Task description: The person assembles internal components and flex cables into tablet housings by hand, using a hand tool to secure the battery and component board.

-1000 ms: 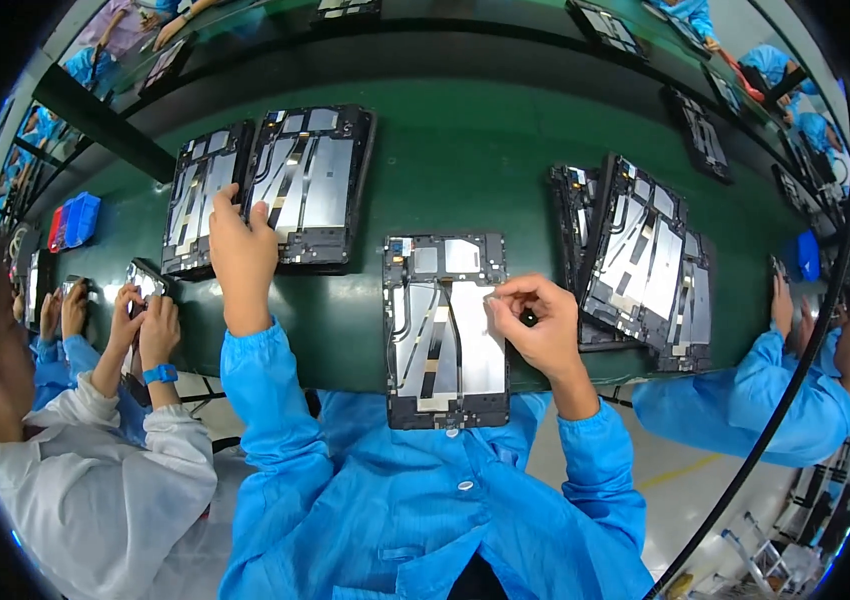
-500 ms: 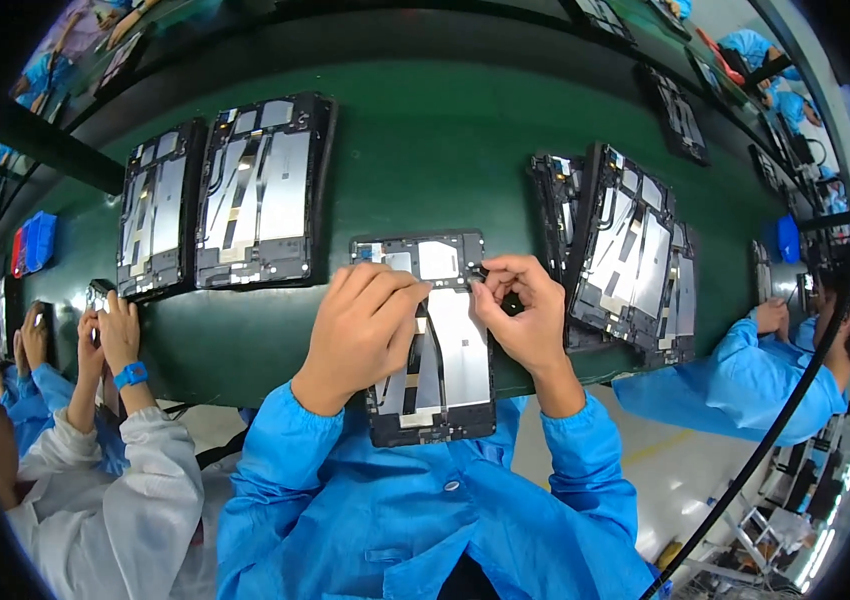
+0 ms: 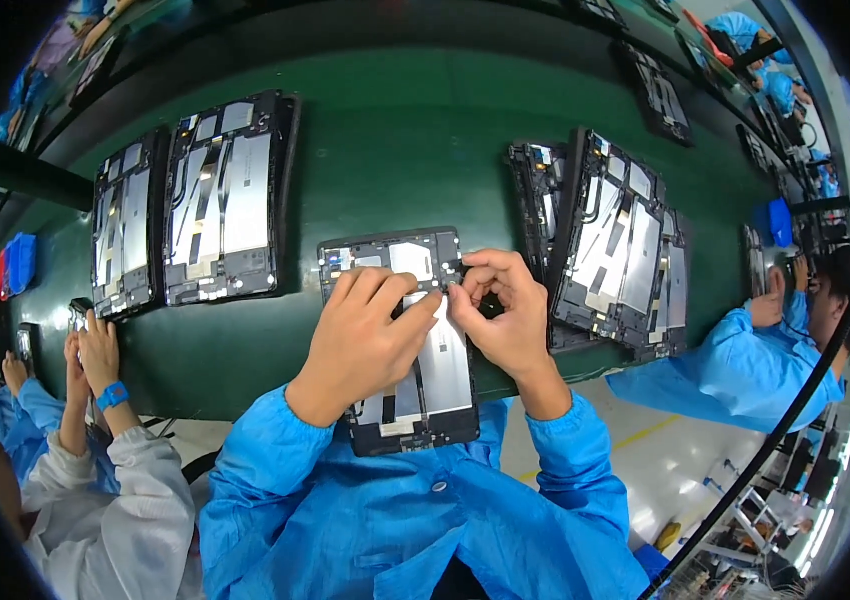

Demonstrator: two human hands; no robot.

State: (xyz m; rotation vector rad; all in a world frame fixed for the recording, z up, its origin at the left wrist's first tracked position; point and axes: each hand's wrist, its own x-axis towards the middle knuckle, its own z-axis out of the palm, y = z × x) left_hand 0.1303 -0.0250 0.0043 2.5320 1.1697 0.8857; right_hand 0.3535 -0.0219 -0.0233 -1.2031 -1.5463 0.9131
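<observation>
An opened tablet [image 3: 450,370], its silver battery plates and black frame showing, lies in front of me, its lower end past the table's near edge. My left hand [image 3: 365,335] rests over its left middle, fingers bent and thumb and fingertips drawn together near the inner parts below the top. What they pinch, if anything, is hidden. My right hand [image 3: 507,315] is at the tablet's upper right edge, index finger and thumb curled in a pinch close to the left fingertips. Anything between them is too small to make out.
Stacked opened tablets stand left [image 3: 225,200] and right [image 3: 610,240] on the green table [image 3: 395,150]. One more tablet [image 3: 660,95] lies at the far right. Co-workers sit at both sides, a white sleeve [image 3: 150,490] near my left. A black cable [image 3: 775,430] hangs at the right.
The view has shifted, so most things sit further left in the picture. My left fingertips have moved right over the tablet, closer to my right hand. The right co-worker's hand is raised.
</observation>
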